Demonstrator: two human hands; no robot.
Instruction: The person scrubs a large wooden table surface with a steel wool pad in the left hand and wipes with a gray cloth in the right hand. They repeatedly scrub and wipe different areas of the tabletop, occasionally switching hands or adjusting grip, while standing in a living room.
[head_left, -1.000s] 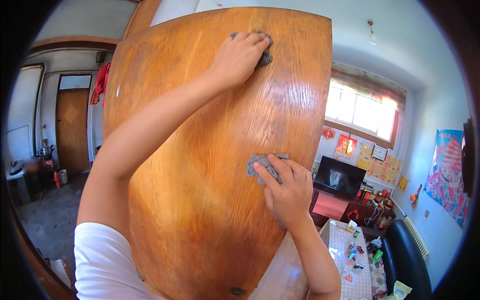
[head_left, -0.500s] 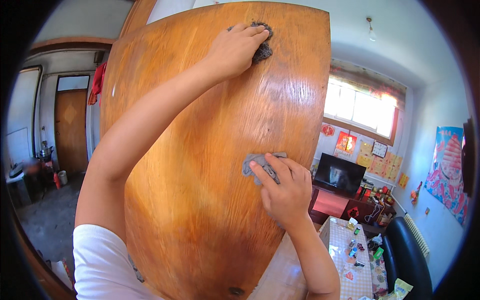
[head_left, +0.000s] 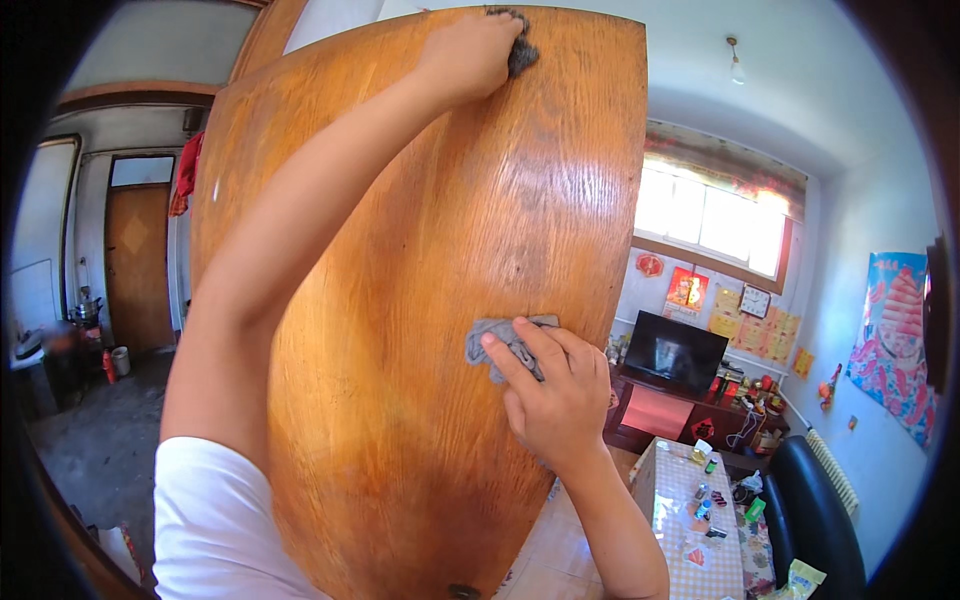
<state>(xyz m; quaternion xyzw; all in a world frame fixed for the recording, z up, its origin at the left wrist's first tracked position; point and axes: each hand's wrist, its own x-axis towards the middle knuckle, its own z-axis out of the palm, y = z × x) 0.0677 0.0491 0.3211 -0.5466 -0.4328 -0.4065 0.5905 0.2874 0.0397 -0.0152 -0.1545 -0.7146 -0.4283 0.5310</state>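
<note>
A tall varnished wooden door (head_left: 400, 300) fills the middle of the view. My left hand (head_left: 470, 55) is stretched up to its top edge, closed on a dark grey rag (head_left: 520, 50) pressed on the wood. My right hand (head_left: 550, 390) lies flat lower down near the door's right edge, fingers pressing a light grey cloth (head_left: 495, 340) against the surface.
Behind the door at right are a window (head_left: 710, 220), a dark television (head_left: 675, 355) on a low cabinet, a table with a checked cover (head_left: 690, 500) and small items, and a black chair (head_left: 810, 500). At left a brown inner door (head_left: 135, 265) and a dim floor area.
My left hand has slid the dark rag upward to the door's top edge. My right hand with the light cloth has stayed about where it was.
</note>
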